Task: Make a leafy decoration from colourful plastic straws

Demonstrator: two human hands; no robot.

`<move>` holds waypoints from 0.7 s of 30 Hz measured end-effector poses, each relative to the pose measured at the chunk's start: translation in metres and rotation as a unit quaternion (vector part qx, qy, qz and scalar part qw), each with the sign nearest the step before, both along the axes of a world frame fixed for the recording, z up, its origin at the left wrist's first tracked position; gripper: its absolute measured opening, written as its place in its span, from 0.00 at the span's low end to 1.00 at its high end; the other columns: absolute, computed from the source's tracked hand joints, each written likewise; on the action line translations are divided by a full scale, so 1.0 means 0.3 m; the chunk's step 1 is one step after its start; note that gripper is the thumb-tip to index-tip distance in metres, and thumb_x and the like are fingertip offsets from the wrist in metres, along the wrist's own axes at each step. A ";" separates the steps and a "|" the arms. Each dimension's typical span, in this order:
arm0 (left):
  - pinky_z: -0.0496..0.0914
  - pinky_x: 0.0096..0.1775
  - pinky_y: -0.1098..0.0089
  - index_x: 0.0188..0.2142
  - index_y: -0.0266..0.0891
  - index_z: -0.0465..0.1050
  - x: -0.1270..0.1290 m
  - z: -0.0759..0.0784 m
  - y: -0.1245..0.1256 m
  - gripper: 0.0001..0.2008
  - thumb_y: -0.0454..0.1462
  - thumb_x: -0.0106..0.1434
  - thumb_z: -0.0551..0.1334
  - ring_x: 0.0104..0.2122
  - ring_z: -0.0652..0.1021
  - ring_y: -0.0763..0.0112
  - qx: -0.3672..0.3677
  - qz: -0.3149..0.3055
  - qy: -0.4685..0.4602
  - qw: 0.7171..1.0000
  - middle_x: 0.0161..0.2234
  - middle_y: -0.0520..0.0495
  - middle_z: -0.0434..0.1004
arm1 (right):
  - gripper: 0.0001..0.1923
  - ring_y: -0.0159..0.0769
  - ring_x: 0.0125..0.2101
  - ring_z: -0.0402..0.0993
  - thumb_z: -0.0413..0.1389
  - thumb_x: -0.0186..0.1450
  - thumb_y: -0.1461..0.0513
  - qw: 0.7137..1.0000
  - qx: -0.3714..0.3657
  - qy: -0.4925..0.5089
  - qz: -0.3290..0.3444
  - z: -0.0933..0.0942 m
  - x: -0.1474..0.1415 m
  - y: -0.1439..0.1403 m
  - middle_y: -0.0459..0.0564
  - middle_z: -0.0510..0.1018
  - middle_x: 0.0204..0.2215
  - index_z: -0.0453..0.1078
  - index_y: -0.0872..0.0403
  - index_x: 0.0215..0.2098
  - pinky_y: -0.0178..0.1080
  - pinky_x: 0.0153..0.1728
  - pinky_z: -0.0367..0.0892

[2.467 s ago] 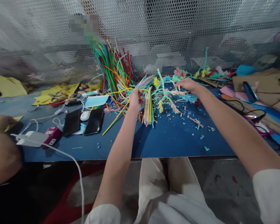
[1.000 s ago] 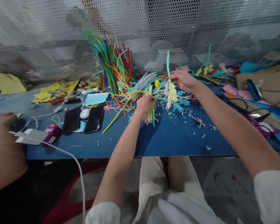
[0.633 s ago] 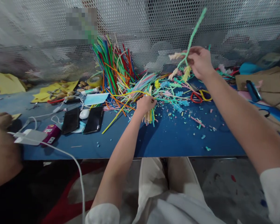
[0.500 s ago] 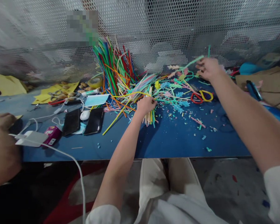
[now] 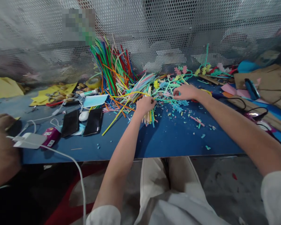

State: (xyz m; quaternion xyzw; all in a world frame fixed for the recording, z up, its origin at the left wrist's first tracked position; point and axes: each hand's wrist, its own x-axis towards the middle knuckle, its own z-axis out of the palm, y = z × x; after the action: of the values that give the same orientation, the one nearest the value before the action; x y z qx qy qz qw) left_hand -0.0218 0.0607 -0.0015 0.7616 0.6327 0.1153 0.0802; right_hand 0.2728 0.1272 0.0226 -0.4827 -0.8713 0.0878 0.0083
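My left hand (image 5: 144, 105) is closed around an upright bundle of pipe cleaners (image 5: 150, 117), yellow, green and pink, whose ends stick out below the fist. To its right, my right hand (image 5: 186, 92) reaches in with fingers curled among pastel pipe cleaners shaped into leafy sprigs (image 5: 178, 107). Its fingertips meet thin stems there, and what they pinch, if anything, is too small to make out. A yellow fuzzy leaf piece (image 5: 156, 84) pokes up just behind the left fist. Behind that stands a thick sheaf of long pipe cleaners (image 5: 110, 68) in green, red and blue.
Cut fuzzy scraps (image 5: 196, 121) litter the blue table (image 5: 168, 145). On the left lie two phones (image 5: 93, 122), a face mask (image 5: 95, 100) and a white cable (image 5: 70, 157); another person's hand (image 5: 2, 131) is at the edge. Brown paper (image 5: 269, 78) lies right, before a perforated metal screen (image 5: 178, 28).
My right hand has come down and left, from the far right of the sprigs to close beside the bundle. My left hand keeps its hold. The view has shifted slightly.
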 end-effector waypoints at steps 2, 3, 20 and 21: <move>0.76 0.51 0.57 0.46 0.47 0.85 0.002 0.003 -0.003 0.15 0.49 0.74 0.61 0.47 0.84 0.49 -0.004 -0.001 0.001 1.000 0.46 0.38 0.85 | 0.16 0.48 0.43 0.83 0.61 0.69 0.52 0.999 0.004 -0.036 0.015 -0.003 -0.024 -0.015 0.54 0.89 0.46 0.82 0.50 0.48 0.43 0.42 0.68; 0.75 0.52 0.57 0.46 0.47 0.85 0.003 0.005 -0.005 0.15 0.49 0.74 0.61 0.48 0.84 0.49 -0.006 -0.001 0.001 1.000 0.46 0.38 0.85 | 0.16 0.48 0.43 0.83 0.61 0.69 0.52 0.999 0.009 -0.045 0.020 -0.003 -0.034 -0.025 0.54 0.89 0.45 0.81 0.51 0.50 0.43 0.42 0.68; 0.75 0.51 0.57 0.53 0.51 0.86 -0.003 0.018 0.008 0.16 0.49 0.75 0.62 0.51 0.84 0.48 -0.004 -0.009 0.035 0.999 0.50 0.40 0.86 | 0.20 0.52 0.47 0.83 0.55 0.71 0.66 0.995 0.101 -0.021 0.000 -0.006 -0.074 -0.141 0.59 0.87 0.45 0.74 0.56 0.60 0.46 0.43 0.70; 0.75 0.50 0.58 0.52 0.50 0.86 -0.003 0.022 0.007 0.16 0.49 0.75 0.62 0.50 0.84 0.49 0.000 -0.015 0.038 0.999 0.50 0.40 0.87 | 0.19 0.51 0.47 0.83 0.55 0.71 0.66 0.995 0.099 -0.006 0.002 -0.001 -0.064 -0.142 0.58 0.87 0.45 0.75 0.55 0.59 0.46 0.44 0.70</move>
State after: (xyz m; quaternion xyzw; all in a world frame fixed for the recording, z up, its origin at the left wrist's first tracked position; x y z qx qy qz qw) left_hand -0.0228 0.0627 0.0050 0.7747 0.6239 0.0852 0.0575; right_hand 0.2536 0.0847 0.0225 -0.4787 -0.8765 -0.0018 0.0503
